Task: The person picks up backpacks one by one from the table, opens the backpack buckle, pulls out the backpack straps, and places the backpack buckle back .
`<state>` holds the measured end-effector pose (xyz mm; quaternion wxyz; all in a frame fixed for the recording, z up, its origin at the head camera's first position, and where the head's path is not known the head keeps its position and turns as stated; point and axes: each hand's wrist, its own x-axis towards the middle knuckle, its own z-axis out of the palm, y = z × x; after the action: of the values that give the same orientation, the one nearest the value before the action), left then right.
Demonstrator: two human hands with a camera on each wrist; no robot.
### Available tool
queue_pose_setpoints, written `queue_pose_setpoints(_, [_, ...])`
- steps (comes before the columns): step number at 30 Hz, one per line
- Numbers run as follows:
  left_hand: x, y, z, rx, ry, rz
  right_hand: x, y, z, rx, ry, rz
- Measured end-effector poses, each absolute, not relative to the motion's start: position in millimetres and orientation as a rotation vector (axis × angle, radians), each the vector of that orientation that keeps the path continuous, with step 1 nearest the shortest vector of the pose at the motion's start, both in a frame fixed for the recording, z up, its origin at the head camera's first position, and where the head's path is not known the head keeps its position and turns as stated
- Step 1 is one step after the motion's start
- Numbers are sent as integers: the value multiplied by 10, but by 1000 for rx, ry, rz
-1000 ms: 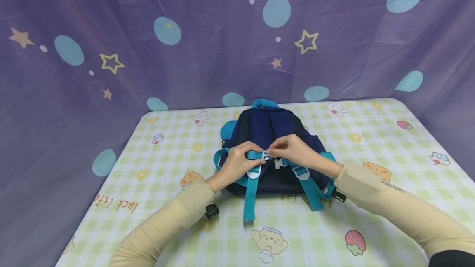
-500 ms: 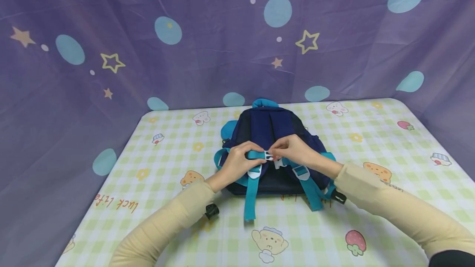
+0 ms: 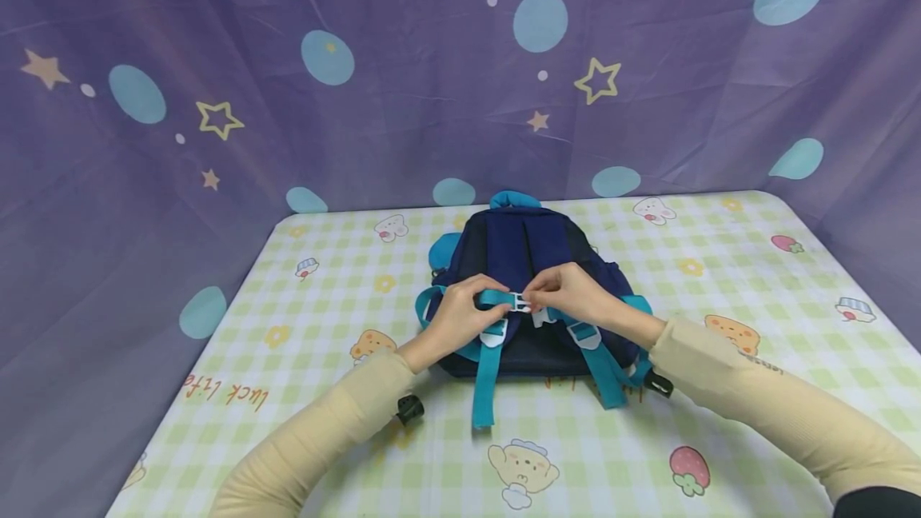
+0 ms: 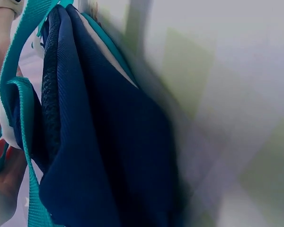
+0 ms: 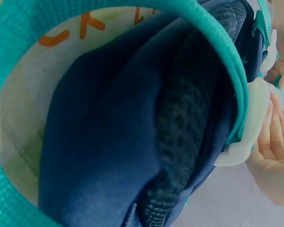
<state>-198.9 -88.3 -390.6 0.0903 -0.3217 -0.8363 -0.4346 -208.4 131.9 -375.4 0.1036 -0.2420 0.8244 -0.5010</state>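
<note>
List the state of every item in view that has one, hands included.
Backpack: lying down, shoulder-strap side up.
White pronged buckle half: unfastened.
Other white buckle piece: partly hidden, not joined to the pronged half.
Teal strap ends: loose.
Left black clip: unfastened.
Right black clip: unfastened.
Left hand: pinching the teal strap.
Right hand: fingertips at the pronged half, grip unclear.

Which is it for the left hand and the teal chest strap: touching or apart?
Touching: the head view shows the left hand pinching the teal chest strap between fingers and thumb.
</note>
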Motion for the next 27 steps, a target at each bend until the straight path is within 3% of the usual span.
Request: queue_pose_setpoints(27, [-1914, -955, -3852, -1047, -2504, -1375, -2066, 1369, -3798, -716, 2517, -1444])
